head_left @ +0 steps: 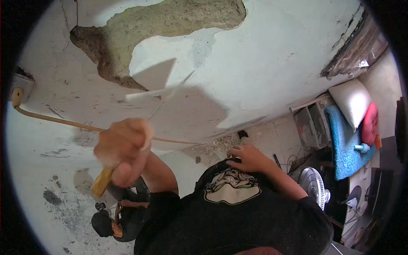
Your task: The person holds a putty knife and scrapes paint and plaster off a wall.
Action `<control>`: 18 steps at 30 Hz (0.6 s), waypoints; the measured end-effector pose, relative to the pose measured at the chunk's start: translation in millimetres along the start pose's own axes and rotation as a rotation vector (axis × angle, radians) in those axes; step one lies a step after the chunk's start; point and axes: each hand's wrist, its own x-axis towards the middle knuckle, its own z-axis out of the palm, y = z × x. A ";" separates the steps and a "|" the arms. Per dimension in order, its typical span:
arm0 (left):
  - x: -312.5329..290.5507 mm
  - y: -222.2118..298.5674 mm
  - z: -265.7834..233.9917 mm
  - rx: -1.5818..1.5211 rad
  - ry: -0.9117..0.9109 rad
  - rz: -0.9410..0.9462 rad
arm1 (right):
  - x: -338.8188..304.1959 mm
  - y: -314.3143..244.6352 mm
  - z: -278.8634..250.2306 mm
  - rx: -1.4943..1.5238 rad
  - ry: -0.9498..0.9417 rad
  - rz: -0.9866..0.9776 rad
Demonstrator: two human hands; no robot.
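Observation:
Blurred by motion, my left hand [123, 148] is closed round the yellowish wooden handle [103, 182] of a hand tool. The handle's butt sticks out below the fist. A thin pale streak runs from the fist toward the white wall [263, 55], too smeared to name the tool's head. Ahead of the fist, a large irregular patch of bare rough render [170, 25] shows where plaster is gone, and sharp shadows fall beneath it. My right hand [248, 158] hangs in front of my black shirt [238, 221], fingers loosely bent and apart, holding nothing.
A yellowish cord [55, 120] runs from a wall box [23, 87] behind my left hand. Plaster crumbs [221, 148] lie at the wall's foot. Another person in a black cap [102, 223] is at lower left. A fan [312, 187], blue mat [346, 144] and white pillow [350, 100] stand right.

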 end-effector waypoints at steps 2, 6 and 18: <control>0.1 2.9 0.3 -0.084 -0.028 0.097 | 0.5 -1.5 -1.0 -0.043 0.013 -0.019; -7.7 -31.5 -12.3 0.108 0.163 -0.027 | -1.1 -0.6 3.9 -0.033 0.050 -0.054; -9.7 -54.6 -7.9 0.200 0.104 -0.097 | 2.0 1.7 4.0 -0.034 0.067 -0.025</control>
